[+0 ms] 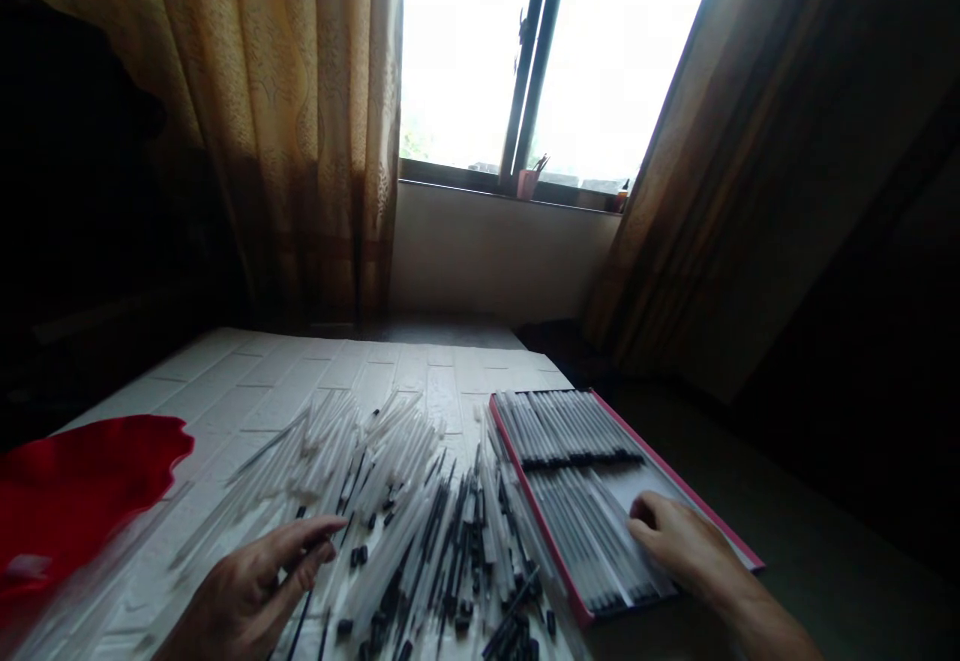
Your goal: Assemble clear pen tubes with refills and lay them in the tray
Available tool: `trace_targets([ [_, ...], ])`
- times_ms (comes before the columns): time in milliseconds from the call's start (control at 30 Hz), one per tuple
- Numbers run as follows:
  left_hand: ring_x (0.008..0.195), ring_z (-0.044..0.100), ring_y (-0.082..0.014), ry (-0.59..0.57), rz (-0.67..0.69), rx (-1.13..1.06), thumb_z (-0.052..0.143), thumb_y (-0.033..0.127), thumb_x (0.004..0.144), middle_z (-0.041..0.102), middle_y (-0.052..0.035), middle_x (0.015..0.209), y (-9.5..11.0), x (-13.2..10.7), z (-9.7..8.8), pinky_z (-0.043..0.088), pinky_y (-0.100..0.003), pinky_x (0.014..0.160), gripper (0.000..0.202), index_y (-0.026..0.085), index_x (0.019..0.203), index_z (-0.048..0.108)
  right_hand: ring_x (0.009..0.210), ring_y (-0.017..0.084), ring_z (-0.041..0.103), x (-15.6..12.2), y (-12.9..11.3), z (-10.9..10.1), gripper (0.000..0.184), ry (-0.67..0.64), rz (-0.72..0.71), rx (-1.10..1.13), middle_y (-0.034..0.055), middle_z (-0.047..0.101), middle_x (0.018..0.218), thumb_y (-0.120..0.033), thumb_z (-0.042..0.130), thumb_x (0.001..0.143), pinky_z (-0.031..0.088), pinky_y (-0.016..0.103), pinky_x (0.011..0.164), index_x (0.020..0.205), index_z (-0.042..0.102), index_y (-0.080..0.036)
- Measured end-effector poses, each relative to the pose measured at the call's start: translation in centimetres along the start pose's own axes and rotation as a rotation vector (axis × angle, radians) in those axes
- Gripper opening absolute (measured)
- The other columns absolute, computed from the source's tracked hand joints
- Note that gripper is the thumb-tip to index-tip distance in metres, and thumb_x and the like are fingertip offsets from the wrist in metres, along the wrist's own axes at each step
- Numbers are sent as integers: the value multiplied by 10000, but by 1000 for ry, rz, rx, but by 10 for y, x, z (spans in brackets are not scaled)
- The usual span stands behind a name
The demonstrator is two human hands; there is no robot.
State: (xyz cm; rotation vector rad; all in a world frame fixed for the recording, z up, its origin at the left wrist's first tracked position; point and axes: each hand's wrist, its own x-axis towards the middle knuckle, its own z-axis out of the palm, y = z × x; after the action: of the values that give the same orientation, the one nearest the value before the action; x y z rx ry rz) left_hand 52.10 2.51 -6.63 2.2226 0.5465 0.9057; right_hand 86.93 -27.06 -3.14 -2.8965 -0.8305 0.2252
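Observation:
My left hand (259, 581) rests low on the white mat, fingers together and stretched toward a loose heap of clear pen tubes and black refills (405, 501); a thin dark refill seems pinched at its fingertips. My right hand (679, 541) lies on the pink-edged tray (720, 526), knuckles bent, fingertips pressing on the rows of assembled pens (570, 431) laid side by side in it. Small black caps (358, 555) are scattered among the tubes near my left hand.
A red plastic bowl (82, 491) sits at the left edge of the white brick-patterned mat (315, 371). Curtains (300, 121) hang on both sides of a bright window (540, 51), with a small cup on its sill (527, 183). Dark floor lies to the right.

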Motion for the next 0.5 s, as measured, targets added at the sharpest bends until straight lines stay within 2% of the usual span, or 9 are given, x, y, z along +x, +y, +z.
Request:
trace_targets([
  [100, 849, 764, -225, 27, -6, -2, 685, 525, 801, 807, 12, 965, -9, -1, -4, 589, -177, 697, 274, 386, 1023, 766, 874, 269, 699, -1, -2, 5, 171, -5, -12, 10, 108, 765, 908, -199, 534, 836, 434, 294, 666, 846, 703, -181],
  [200, 838, 760, -219, 52, -37, -1, 674, 557, 802, 799, 3, 983, -13, 1, -15, 590, -180, 675, 330, 365, 1060, 746, 900, 270, 701, -2, -1, 7, 216, -23, -39, 27, 100, 770, 933, -221, 518, 851, 451, 302, 698, 890, 729, -194],
  [367, 651, 738, -195, 298, -128, 116, 618, 609, 794, 782, -21, 795, -9, 14, -49, 588, -219, 604, 427, 263, 1021, 724, 976, 315, 699, 4, 10, 15, 371, -37, -64, 36, 112, 766, 1032, -317, 415, 910, 489, 369, 781, 982, 767, -224],
  [433, 629, 731, -198, 395, -158, 166, 563, 604, 800, 773, -27, 783, -8, 19, -61, 590, -239, 576, 435, 237, 980, 713, 955, 313, 712, 10, 17, 23, 369, -28, -79, 56, 97, 775, 1019, -341, 434, 889, 513, 368, 765, 973, 781, -251],
  [500, 626, 726, -196, 427, -180, 223, 527, 556, 813, 768, -37, 786, -8, 23, -70, 590, -249, 578, 415, 219, 983, 699, 833, 298, 740, 17, 24, 32, 317, 56, -89, 83, 75, 795, 908, -353, 496, 836, 540, 343, 673, 858, 803, -278],
])
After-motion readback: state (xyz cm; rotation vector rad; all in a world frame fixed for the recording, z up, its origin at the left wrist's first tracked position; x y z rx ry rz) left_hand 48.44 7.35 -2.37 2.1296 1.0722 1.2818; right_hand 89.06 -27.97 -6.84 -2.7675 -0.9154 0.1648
